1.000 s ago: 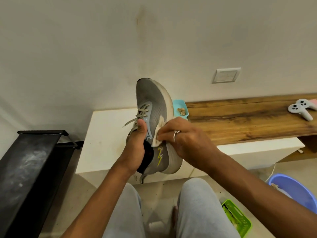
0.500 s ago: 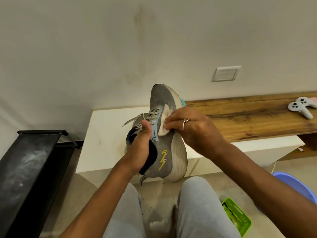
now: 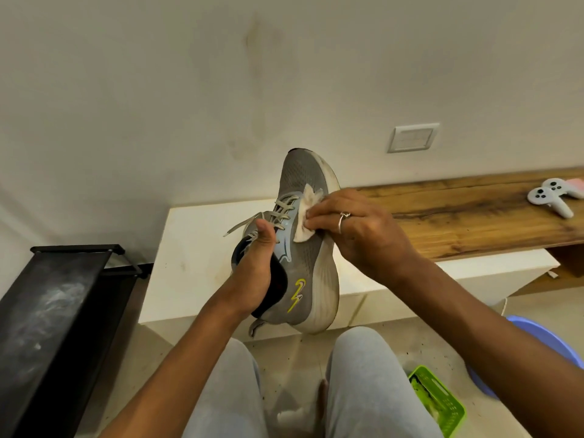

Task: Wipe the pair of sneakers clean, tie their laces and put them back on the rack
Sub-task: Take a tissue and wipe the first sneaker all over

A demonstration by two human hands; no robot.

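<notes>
A grey sneaker (image 3: pixel 308 248) with a pale sole, a yellow bolt mark and loose grey laces is held up in front of me, toe pointing up. My left hand (image 3: pixel 252 276) grips it at the collar, fingers inside the opening and thumb over the tongue. My right hand (image 3: pixel 357 229) presses a small white cloth (image 3: pixel 305 216) against the sneaker's side near the laces, fingers curled onto it. The second sneaker is not in view. The black shoe rack (image 3: pixel 57 314) stands at the lower left.
A white cabinet (image 3: pixel 196 248) and a wooden shelf (image 3: pixel 467 216) run along the wall behind the sneaker. A white game controller (image 3: pixel 550 200) lies on the shelf. A green basket (image 3: pixel 437 403) and a blue basin (image 3: pixel 543 346) sit on the floor at right.
The sneaker has shifted right and turned its sole side further toward me. My right hand slid the cloth up the side, from near the yellow mark to beside the laces.
</notes>
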